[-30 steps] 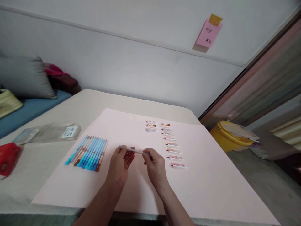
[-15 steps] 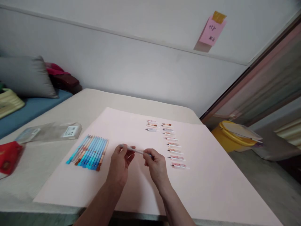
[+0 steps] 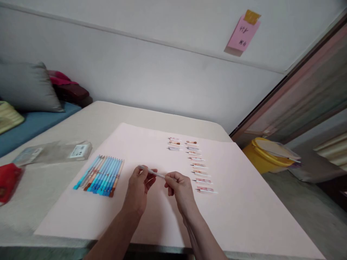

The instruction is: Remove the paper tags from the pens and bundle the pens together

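Note:
Both my hands hold one thin pale pen [image 3: 152, 172] above a pink paper sheet [image 3: 238, 216]. My left hand [image 3: 139, 189] pinches its left end. My right hand [image 3: 180, 188] is closed round its right end, which is hidden in the fingers. To the left on the sheet lies a tight row of several blue and orange pens [image 3: 101, 176]. Beyond my right hand, several small pen parts [image 3: 197, 165] lie in two columns on the sheet.
The sheet lies on a beige table [image 3: 89, 119]. A clear plastic package [image 3: 54, 151] and a red item [image 3: 8, 178] sit at the table's left. A yellow bucket [image 3: 261, 157] stands on the floor at right. A grey cushion [image 3: 27, 86] lies at far left.
My right hand has slid a little left along the pen, towards my left hand. The view has shifted slightly.

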Available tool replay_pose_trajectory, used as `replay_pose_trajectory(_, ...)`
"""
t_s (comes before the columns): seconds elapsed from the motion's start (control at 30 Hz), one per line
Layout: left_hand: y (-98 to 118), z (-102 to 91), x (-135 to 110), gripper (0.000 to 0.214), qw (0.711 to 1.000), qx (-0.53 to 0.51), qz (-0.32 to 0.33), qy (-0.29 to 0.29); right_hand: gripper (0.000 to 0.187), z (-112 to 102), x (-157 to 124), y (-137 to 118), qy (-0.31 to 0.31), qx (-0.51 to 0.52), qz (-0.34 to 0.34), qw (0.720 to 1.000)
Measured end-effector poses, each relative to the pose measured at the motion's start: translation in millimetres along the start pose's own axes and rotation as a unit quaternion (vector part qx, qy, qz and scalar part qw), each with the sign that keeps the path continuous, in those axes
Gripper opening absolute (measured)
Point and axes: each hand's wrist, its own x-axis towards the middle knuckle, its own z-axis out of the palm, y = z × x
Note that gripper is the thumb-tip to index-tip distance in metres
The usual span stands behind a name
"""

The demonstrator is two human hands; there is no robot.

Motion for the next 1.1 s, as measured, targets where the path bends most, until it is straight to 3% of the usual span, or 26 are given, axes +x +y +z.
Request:
replay_pose_trajectory(0.37,3.7,-3.1,8.2,0.013,0.995,-0.081,-0.028,0.041,0.009,10.4,-3.5,7.1,0.023,-0.080,-0.110,0.990)
replay_pose_trajectory(0.63,6.7,-9.2,14.3,0.009,0.994,-0.089,-0.025,0.051,0.011,14.7,-2.9,5.1,-0.012,0.066,0.021,0.998)
replay_pose_trajectory(0.97,4.0,-9.0,15.3,0.012,0.996,-0.086,-0.027,0.019,0.010,14.7,-1.8,4.5,0.033,0.009,-0.008,0.999)
replay_pose_trajectory(1.1,5.1,-7.6,14.0,0.014,0.995,-0.095,-0.007,0.031,0.009,18.4,-3.2,6.1,0.019,0.013,-0.006,1.000)
